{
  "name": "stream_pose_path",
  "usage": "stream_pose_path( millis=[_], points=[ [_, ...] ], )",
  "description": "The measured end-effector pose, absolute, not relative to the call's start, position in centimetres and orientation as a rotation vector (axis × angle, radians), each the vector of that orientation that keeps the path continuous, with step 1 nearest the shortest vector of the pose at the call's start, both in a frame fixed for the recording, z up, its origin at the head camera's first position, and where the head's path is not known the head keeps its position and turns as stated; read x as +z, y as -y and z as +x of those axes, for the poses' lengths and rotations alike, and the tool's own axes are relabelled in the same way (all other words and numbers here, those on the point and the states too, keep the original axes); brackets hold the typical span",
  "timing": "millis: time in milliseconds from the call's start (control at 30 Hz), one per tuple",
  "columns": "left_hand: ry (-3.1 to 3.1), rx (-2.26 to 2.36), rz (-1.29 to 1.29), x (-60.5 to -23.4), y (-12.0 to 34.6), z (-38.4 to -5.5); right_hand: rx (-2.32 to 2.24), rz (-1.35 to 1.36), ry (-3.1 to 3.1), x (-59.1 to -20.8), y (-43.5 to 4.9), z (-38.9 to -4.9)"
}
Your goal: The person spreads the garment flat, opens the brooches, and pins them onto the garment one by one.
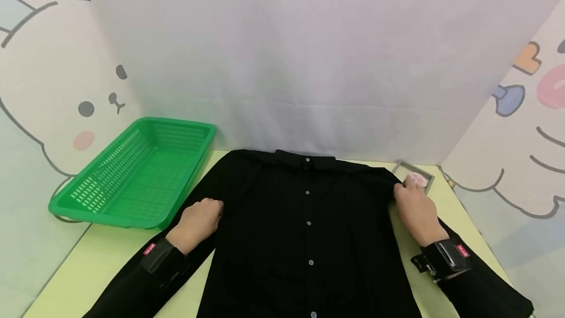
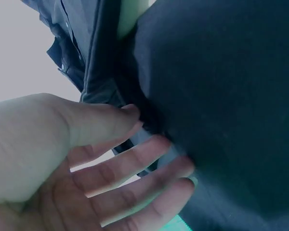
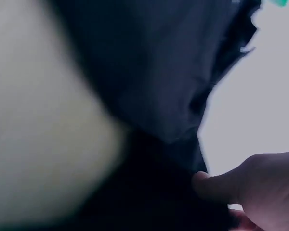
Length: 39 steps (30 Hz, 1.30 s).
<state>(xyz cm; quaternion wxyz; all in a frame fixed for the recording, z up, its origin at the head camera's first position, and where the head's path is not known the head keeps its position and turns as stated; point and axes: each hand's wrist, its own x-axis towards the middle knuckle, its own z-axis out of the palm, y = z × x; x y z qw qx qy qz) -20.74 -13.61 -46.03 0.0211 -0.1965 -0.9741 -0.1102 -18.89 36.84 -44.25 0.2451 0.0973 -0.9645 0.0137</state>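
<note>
A black button-up shirt (image 1: 265,220) lies spread front side up, collar at the far edge, its sleeves slanting out to both sides. My left hand (image 1: 197,222) is at the left sleeve near the armpit. In the left wrist view, that hand's thumb (image 2: 106,120) and forefinger pinch the dark cloth (image 2: 221,96), while the other fingers are loosely bent. On the other side, my right hand (image 1: 417,210) grips the top of the right sleeve below the shoulder. Its thumb (image 3: 214,186) presses on the cloth (image 3: 159,168) in the right wrist view; its other fingers are mostly hidden.
A green plastic basket (image 1: 154,175) stands at the left, beside the shirt's left sleeve. Behind the right shoulder lies a small grey-edged item (image 1: 428,175) with a pink shape. The pale yellow table (image 1: 110,259) meets a white back curtain (image 1: 309,63) and printed side panels (image 1: 53,87).
</note>
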Motion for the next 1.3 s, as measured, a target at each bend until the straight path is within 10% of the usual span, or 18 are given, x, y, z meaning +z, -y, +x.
stream_pose_path(
  millis=[1300],
  points=[
    [2.829,-0.118,-0.653,-47.5,11.4,-24.2,0.663,0.209,2.809,-43.4,-33.2,-19.9]
  ],
)
